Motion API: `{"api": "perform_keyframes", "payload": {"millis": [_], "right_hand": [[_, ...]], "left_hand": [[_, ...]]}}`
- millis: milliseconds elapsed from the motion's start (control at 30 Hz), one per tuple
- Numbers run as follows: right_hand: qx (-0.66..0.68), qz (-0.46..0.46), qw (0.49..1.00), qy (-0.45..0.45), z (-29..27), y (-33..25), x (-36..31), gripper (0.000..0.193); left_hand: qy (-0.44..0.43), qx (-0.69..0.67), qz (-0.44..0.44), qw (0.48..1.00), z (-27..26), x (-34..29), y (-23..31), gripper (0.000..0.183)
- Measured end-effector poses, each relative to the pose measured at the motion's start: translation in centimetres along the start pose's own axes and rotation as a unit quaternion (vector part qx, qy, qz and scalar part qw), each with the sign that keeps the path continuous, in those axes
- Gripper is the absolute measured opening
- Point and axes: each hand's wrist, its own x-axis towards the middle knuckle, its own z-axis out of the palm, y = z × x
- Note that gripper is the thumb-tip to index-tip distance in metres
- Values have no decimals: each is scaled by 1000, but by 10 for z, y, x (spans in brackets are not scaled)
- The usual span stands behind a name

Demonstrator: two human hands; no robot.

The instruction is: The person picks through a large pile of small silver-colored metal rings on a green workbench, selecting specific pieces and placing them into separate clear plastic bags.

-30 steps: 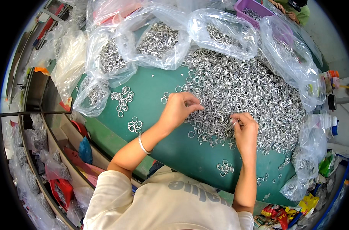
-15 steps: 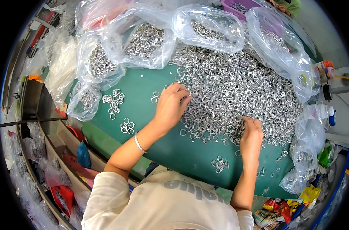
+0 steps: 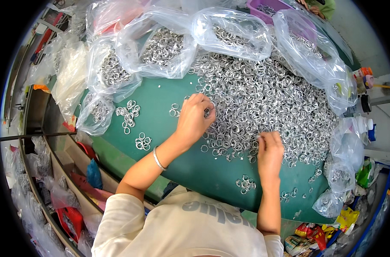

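Observation:
A broad heap of small silver metal rings (image 3: pixel 263 94) spreads over the green tabletop (image 3: pixel 160 88). At the heap's left edge, my left hand (image 3: pixel 194 116) is curled, with rings showing between its thumb and fingers. My right hand (image 3: pixel 270 152) rests low over the near side of the heap, fingers bent together; what its fingertips hold, if anything, is too small to make out. Left of my left hand lie a few rings (image 3: pixel 174 110). Farther left are two small clusters of rings (image 3: pixel 128 113), and another group of rings (image 3: pixel 245 183) sits near the front edge.
Clear plastic bags (image 3: pixel 160 47) holding more rings line the back and left of the table. Behind them stands a purple basket (image 3: pixel 263 15). Another person's hand (image 3: pixel 317 10) shows at the top right. Drawers with bagged parts (image 3: pixel 42 165) are at the left.
My right hand has shifted left across the near edge of the heap. My left hand has moved slightly right, and rings now show in its curled fingers.

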Motion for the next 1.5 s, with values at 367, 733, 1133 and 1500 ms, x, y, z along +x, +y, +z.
{"api": "perform_keyframes", "payload": {"millis": [367, 733, 1133, 1500], "right_hand": [[667, 262, 683, -140, -16, 17, -7, 21], [689, 259, 657, -165, -4, 11, -13, 22], [704, 295, 607, -221, 17, -26, -32, 29], [720, 357, 549, -229, 25, -26, -40, 27]], "left_hand": [[27, 77, 4, 997, 11, 0, 8, 21], [-5, -4, -38, 999, 4, -6, 0, 20], [-153, -123, 3, 981, -16, -54, 54, 14], [-34, 49, 59, 996, -11, -2, 3, 15]]}}
